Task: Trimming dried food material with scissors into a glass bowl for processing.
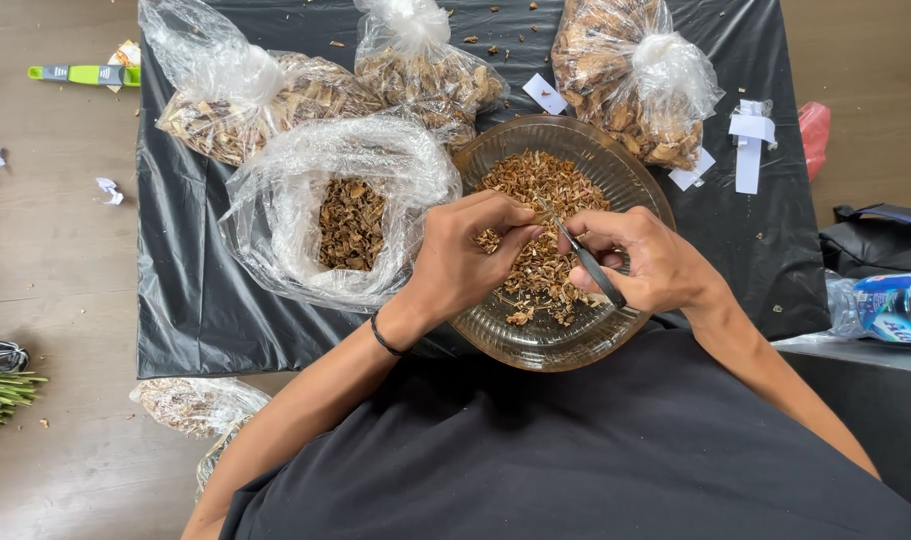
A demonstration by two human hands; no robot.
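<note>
Over the round clear glass bowl (565, 340) of brown dried plant bits, the left hand (460, 262) pinches one small piece while the right hand (640, 262) grips dark-handled scissors (583, 252), blades at it. This looks like the snipping step; the next cut needs a steady pinch.

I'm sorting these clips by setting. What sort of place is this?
Probably an informal home or small workshop floor for sorting dried plant material: black plastic sheet on wooden floor, tied clear bags of dried pieces, glass bowl.
</note>
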